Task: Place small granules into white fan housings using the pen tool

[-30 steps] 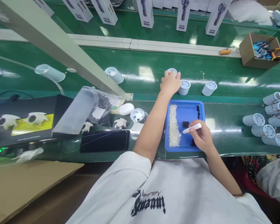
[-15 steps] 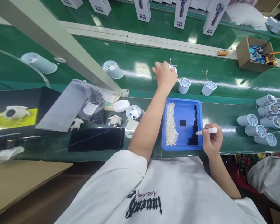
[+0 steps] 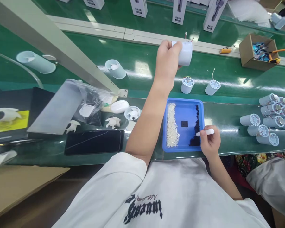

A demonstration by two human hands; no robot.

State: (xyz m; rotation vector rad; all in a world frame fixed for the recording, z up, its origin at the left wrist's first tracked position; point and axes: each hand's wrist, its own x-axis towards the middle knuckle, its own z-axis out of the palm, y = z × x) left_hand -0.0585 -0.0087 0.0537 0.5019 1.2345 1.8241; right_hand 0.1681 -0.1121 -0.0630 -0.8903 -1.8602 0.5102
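My left hand (image 3: 167, 60) is closed round a pale blue cylindrical fan housing (image 3: 185, 53), lifted over the green bench with thin wires at its top. My right hand (image 3: 211, 142) pinches a white pen-like tool (image 3: 205, 132), its tip over the small black parts (image 3: 195, 141) in the blue tray (image 3: 183, 148). Along the tray's left side lies a strip of small clear-white pieces (image 3: 172, 126). A black square (image 3: 184, 123) sits in the middle. Two more housings, one nearer (image 3: 187, 85) and one to its right (image 3: 212, 87), stand upright behind the tray.
Several housings (image 3: 272, 122) lie grouped at the right. A cardboard box (image 3: 249, 52) with blue parts and orange-handled pliers stands back right. At left are a phone (image 3: 94, 142), white fan blades (image 3: 113, 122), a plastic bag (image 3: 61, 109) and a slanting metal post (image 3: 61, 47). A person sits at right.
My left hand has raised the fan housing off the bench and tilted it, bringing more of it into sight. The right hand still holds the white tool at the black parts. The view has shifted slightly.
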